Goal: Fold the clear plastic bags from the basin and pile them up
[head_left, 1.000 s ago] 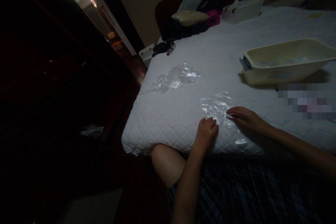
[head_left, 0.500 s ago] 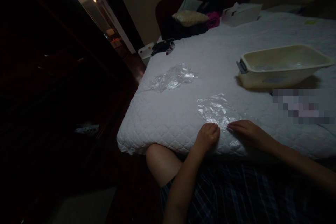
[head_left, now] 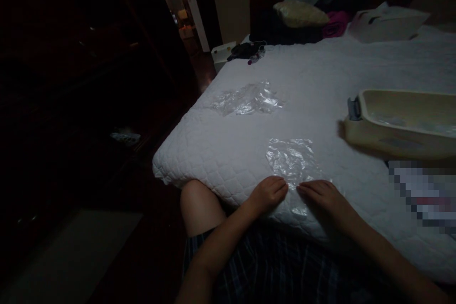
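Note:
A clear plastic bag (head_left: pixel 292 157) lies roughly square and wrinkled near the front edge of the bed. My left hand (head_left: pixel 270 194) pinches it at the near left, fingers curled closed. Close beside, my right hand (head_left: pixel 325 199) has its fingers pressed together on the bag's near right part, a narrow gap from the left. Part of the plastic shows between and below both hands. Farther back on the bed a second crumpled sheet of clear plastic (head_left: pixel 249 99) lies loose, touched by neither hand.
On the white quilted bed (head_left: pixel 221 152) a cream plastic bin (head_left: pixel 370 135) with a grey latch stands at right, clear plastic inside. A blurred-out item (head_left: pixel 423 197) lies before it. Behind are a white box (head_left: pixel 388 26), a pillow-like bundle (head_left: pixel 302 13) and magenta cloth (head_left: pixel 335 23).
The camera view has turned, shifting the bin and bed. The plastic bag now lies flatter and squarer, its far edge straighter. Both hands keep their pinch close together.

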{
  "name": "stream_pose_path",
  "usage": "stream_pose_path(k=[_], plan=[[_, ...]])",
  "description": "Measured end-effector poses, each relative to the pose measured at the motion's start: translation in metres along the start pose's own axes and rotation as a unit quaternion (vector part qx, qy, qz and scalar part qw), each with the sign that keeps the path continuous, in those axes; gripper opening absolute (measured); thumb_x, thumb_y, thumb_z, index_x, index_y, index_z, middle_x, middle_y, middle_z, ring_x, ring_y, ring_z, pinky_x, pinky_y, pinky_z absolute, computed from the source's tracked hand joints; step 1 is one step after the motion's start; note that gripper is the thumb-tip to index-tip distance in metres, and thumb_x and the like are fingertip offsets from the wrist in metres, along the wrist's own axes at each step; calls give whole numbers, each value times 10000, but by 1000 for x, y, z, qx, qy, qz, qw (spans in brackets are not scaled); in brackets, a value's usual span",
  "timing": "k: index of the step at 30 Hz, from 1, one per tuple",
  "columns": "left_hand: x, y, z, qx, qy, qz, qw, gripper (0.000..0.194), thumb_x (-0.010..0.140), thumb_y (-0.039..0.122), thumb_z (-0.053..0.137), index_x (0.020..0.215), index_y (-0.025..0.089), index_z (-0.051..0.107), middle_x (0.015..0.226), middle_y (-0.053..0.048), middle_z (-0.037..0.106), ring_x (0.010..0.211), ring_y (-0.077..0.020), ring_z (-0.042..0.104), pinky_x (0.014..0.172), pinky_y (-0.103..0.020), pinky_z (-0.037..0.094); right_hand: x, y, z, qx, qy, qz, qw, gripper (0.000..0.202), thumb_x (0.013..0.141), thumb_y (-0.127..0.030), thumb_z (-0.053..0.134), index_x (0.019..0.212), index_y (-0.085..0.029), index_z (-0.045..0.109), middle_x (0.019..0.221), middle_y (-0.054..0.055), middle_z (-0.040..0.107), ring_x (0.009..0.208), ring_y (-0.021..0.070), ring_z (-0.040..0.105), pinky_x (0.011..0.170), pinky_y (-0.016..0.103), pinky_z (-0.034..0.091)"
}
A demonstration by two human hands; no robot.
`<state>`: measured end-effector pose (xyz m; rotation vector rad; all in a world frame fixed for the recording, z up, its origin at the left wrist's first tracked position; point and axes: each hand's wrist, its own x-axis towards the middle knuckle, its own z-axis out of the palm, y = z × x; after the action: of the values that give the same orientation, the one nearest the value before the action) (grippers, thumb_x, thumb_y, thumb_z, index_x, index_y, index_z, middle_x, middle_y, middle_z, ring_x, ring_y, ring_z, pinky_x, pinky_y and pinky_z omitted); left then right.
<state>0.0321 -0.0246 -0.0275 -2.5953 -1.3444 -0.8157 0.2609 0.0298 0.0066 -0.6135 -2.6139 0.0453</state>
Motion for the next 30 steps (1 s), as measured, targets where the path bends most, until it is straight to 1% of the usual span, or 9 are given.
stream_pose_path(k=[4,7,10,14,18,20,22,26,30], plan=[[0,2,2,2,35,-13,999,153,909,183,538,998,124,648,1002,-105,714,1052,-192,651,926,-368,559,11,2,-9,-9,-21,-18,1000,278,886,-159,447,1064,-212,653,962,97,684,870,231,614,753,376,473],[0,4,1,1,23,-24,999,148,913,189,533,977,132,654,998,-104,715,1044,-189,655,925,-380,559,17,1,-12,6,-38,-15,999,248,900,-186,450,1033,-216,657,936,95,671,823,219,600,720,362,469],[1,6,0,-2,23,-43,999,165,920,217,525,1002,151,652,1011,-99,711,1059,-190,647,916,-396,564,18,-2,-10,23,-23,4,999,237,912,-224,449,1022,-208,658,937,106,666,823,218,598,710,357,468],[2,7,2,6,36,-47,998,166,920,237,527,974,148,656,991,-97,710,1044,-189,651,911,-391,566,17,-4,-5,34,17,27,999,220,917,-269,466,1022,-212,652,960,102,684,877,231,614,778,385,457],[1,6,6,15,28,-52,998,161,921,239,524,927,154,661,981,-90,709,1052,-189,647,919,-395,557,16,-3,-1,40,13,29,999,207,925,-277,456,981,-212,645,928,80,703,847,226,621,815,408,417],[1,8,6,21,40,-55,997,164,919,241,523,915,157,664,985,-88,706,1074,-194,636,919,-403,551,17,-3,0,42,16,29,999,214,931,-281,437,961,-211,637,917,76,708,829,222,620,831,418,397],[1,13,5,31,67,-74,995,176,913,263,531,902,159,672,996,-93,700,1086,-211,625,904,-416,546,17,-3,0,47,21,35,998,214,933,-285,426,957,-218,628,909,70,711,823,219,620,853,424,382],[1,24,5,42,122,-156,979,235,885,360,561,863,165,690,987,-99,688,1024,-236,626,844,-421,534,17,-5,2,56,31,44,997,199,919,-264,429,973,-220,616,899,62,713,823,225,620,877,437,366],[3,28,9,40,127,-182,974,239,889,364,550,831,184,697,964,-79,687,1002,-220,616,844,-397,511,18,-5,4,61,42,54,996,205,924,-270,423,959,-210,616,867,68,713,806,227,627,849,424,375]])
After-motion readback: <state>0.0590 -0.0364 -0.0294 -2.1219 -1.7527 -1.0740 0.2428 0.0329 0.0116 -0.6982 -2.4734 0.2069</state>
